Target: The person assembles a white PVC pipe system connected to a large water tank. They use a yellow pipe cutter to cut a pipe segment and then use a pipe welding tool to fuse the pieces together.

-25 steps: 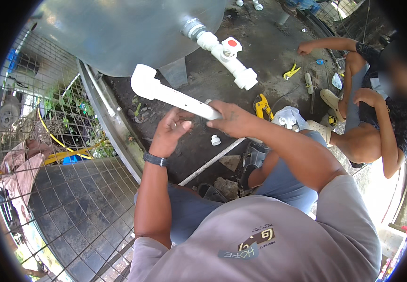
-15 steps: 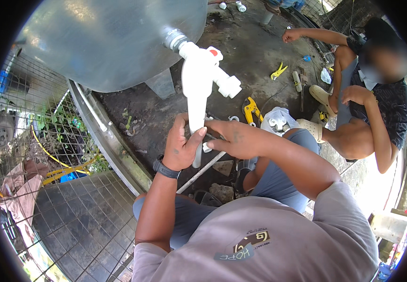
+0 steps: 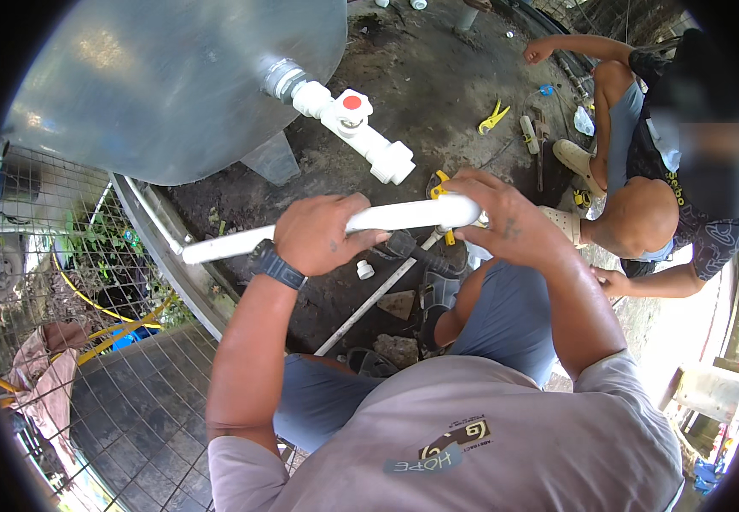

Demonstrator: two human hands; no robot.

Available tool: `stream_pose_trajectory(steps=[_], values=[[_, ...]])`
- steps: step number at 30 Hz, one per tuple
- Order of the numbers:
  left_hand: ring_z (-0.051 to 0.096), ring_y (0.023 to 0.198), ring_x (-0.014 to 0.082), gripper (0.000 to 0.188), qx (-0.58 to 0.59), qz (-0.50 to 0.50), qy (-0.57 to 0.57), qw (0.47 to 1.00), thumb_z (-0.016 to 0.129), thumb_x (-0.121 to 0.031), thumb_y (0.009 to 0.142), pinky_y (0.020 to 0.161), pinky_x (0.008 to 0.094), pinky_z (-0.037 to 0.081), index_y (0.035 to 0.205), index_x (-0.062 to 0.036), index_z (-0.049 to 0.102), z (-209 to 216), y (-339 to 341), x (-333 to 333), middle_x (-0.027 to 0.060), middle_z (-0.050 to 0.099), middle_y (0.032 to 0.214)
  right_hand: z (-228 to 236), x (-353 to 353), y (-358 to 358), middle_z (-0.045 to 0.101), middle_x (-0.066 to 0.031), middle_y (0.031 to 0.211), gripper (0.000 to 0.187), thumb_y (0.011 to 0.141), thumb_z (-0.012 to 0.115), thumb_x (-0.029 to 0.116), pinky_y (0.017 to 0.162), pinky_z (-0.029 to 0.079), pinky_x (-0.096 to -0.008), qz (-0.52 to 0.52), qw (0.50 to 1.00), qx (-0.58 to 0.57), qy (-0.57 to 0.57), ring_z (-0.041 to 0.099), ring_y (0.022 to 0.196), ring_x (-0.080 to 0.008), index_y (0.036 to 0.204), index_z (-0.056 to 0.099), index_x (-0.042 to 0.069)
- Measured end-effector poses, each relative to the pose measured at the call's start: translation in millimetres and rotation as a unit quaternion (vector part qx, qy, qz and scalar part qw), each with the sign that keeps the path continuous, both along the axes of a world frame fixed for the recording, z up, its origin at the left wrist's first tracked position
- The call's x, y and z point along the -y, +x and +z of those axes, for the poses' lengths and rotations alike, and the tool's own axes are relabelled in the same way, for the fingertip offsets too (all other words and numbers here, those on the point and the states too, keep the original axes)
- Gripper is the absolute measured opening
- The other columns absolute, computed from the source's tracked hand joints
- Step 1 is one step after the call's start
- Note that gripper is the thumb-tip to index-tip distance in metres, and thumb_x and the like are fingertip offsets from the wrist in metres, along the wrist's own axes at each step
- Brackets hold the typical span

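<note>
A white plastic pipe [image 3: 395, 216] lies nearly level across both my hands. My left hand [image 3: 318, 235] is wrapped round its middle, and the pipe's free end sticks out past the wrist on the left. On the right end sits a rounded white elbow fitting [image 3: 461, 209], gripped by the fingers of my right hand [image 3: 510, 218]. Beyond the pipe, apart from it, a white valve [image 3: 351, 119] with a red-centred knob juts from the big grey tank [image 3: 156, 85] through a grey connector [image 3: 284, 81]. The valve's outer end is a ribbed white nut [image 3: 392, 162].
A small white fitting [image 3: 365, 270] and a thin pipe [image 3: 368, 305] lie before my knees. Yellow cutters [image 3: 493, 118] rest on the dirty floor; a second yellow tool [image 3: 437, 183] is partly hidden by my right hand. A person [image 3: 642, 162] crouches at right. Wire mesh [image 3: 143, 401] stands left.
The pipe has swung from upright, in front of the valve, to nearly level and lower. My right hand has moved right onto the elbow end. The crouching person's near hand has lowered.
</note>
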State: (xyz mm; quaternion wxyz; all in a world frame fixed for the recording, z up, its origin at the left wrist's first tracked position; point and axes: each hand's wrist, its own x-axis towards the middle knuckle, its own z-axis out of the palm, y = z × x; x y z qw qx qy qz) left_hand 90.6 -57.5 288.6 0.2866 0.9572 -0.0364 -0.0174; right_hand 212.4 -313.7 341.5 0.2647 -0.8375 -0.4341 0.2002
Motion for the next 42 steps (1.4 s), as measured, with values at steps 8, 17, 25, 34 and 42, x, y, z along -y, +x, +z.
stream_pose_trajectory(steps=[8, 17, 25, 34, 42], values=[[0.064, 0.075, 0.038, 0.04, -0.046, 0.007, -0.039, 0.998, 0.07, -0.044, 0.084, 0.066, 0.0449, 0.048, 0.091, -0.0044, 0.063, -11.8, 9.7, -13.3, 0.0176, 0.065, 0.076, -8.4, -19.1, 8.4, 0.066, -0.0186, 0.099, 0.052, 0.08, 0.077, 0.025, 0.08, 0.05, -0.038, -0.049, 0.992, -0.118, 0.014, 0.066, 0.09, -0.0312, 0.121, 0.056, 0.001], [0.066, 0.074, 0.0366, 0.044, -0.027, 0.096, -0.153, 0.983, 0.072, -0.041, 0.083, 0.067, 0.0407, 0.05, 0.093, 0.0003, 0.062, -36.7, 2.4, 10.9, 0.0212, 0.065, 0.078, -25.7, -27.6, 49.9, 0.062, -0.0169, 0.112, 0.058, 0.09, 0.068, 0.035, 0.082, 0.05, -0.0349, -0.104, 0.959, -0.239, 0.111, 0.062, 0.099, -0.023, 0.132, 0.048, 0.001], [0.052, 0.068, 0.0082, 0.026, 0.1, 0.301, -0.355, 0.879, 0.073, -0.023, 0.087, 0.062, 0.027, 0.045, 0.093, -0.0012, 0.061, -37.0, -48.7, -19.9, 0.0009, 0.06, 0.074, -82.4, -83.0, 1.4, 0.056, -0.0252, 0.119, 0.069, 0.076, 0.079, 0.025, 0.09, 0.048, -0.0423, -0.165, 0.974, 0.012, 0.152, 0.06, 0.105, -0.0364, 0.127, 0.044, -0.004], [0.056, 0.062, 0.0109, 0.025, 0.134, 0.368, -0.455, 0.8, 0.07, -0.026, 0.09, 0.059, 0.0275, 0.042, 0.083, -0.0047, 0.057, -68.0, -78.3, -8.1, 0.0024, 0.058, 0.068, -97.5, -99.7, -7.2, 0.059, -0.0247, 0.099, 0.065, 0.075, 0.079, 0.026, 0.079, 0.052, -0.0442, -0.234, 0.953, 0.05, 0.185, 0.062, 0.091, -0.0406, 0.12, 0.044, -0.004], [0.053, 0.06, 0.0079, 0.029, 0.099, 0.363, -0.443, 0.814, 0.073, -0.029, 0.088, 0.055, 0.0253, 0.042, 0.083, -0.0039, 0.057, -81.6, -74.3, -1.8, 0.0001, 0.056, 0.068, -96.1, -105.9, 6.8, 0.065, -0.0277, 0.095, 0.068, 0.076, 0.078, 0.037, 0.077, 0.053, -0.0449, -0.181, 0.974, 0.112, 0.082, 0.066, 0.087, -0.0411, 0.119, 0.05, -0.008]])
